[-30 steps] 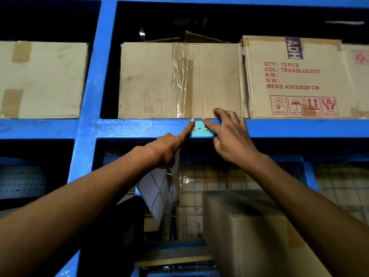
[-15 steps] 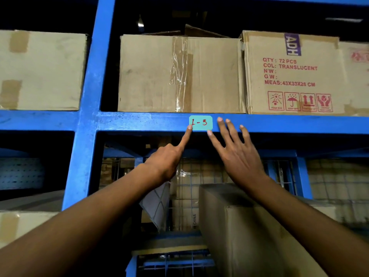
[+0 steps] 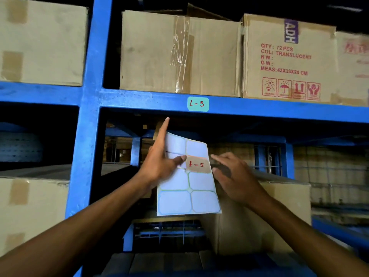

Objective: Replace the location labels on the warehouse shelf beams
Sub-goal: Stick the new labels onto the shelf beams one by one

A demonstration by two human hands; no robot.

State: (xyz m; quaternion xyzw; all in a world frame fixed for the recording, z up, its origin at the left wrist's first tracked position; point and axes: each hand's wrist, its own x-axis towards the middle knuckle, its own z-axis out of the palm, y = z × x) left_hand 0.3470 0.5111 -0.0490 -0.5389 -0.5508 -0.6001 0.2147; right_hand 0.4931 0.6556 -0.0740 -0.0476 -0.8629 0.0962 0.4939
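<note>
A teal label [image 3: 198, 104] marked "1-3" in red is stuck on the blue shelf beam [image 3: 269, 109]. Below it, my left hand [image 3: 159, 158] holds up a white label sheet [image 3: 187, 188], thumb across its front and index finger pointing upward. One brownish label [image 3: 198, 164] marked "1-5" sits on the sheet's right column; the other cells look blank. My right hand [image 3: 233, 176] is just right of the sheet, fingers apart, fingertips close to the "1-5" label; contact is blurred and unclear.
Cardboard boxes [image 3: 179, 52] stand on the beam above, one printed "QTY: 72 PCS" [image 3: 287, 56]. A blue upright post [image 3: 89, 116] runs at the left. Another carton [image 3: 265, 212] sits behind my right arm on the lower level, with a further box [image 3: 30, 206] at lower left.
Both hands have dropped from the beam, leaving the "1-3" label stuck there. My left hand has raised the label sheet into view, and my right hand has moved to its edge.
</note>
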